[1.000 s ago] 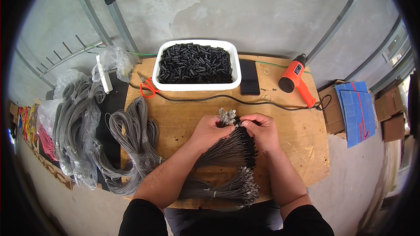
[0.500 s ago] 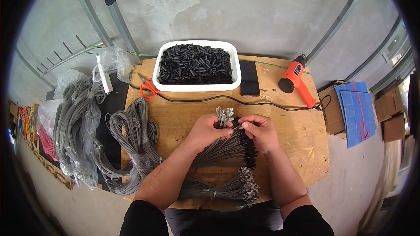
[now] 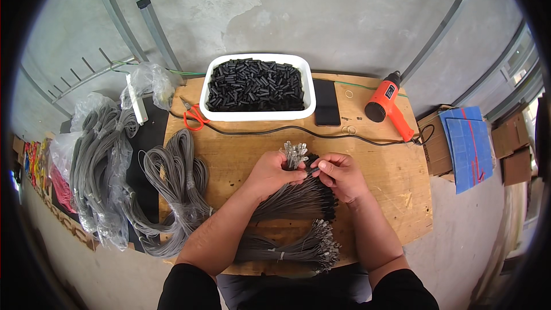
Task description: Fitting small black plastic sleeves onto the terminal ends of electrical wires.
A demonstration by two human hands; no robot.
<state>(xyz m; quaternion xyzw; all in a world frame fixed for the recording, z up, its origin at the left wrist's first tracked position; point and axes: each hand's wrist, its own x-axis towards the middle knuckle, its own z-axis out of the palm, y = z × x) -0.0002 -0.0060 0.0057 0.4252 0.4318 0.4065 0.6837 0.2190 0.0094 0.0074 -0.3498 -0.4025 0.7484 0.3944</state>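
My left hand (image 3: 270,174) is closed around a bunch of thin grey cables, whose clear and silvery connector ends (image 3: 295,153) stick up above the fingers. Close on its right, my right hand (image 3: 346,178) pinches a short black tube (image 3: 313,170) between thumb and fingers, near the left fingertips. Whether a cable runs inside that tube is too small to tell. Beneath both hands lie grey cables (image 3: 293,200) with black-sleeved ends fanned to the right. Nearer to me rests a tied cable bundle (image 3: 267,249) with bare silvery ends.
A white tub (image 3: 261,116) of black tubes stands at the back, with orange-handled pliers (image 3: 196,117) to its left and a dark phone (image 3: 328,103) to its right. An orange heat gun (image 3: 390,106) trails a black cord (image 3: 258,132). Coiled grey cables (image 3: 178,166) lie left.
My right fingers have shifted slightly, and the black tube shows more plainly between them and the left fingertips. The left hand stays almost in place.
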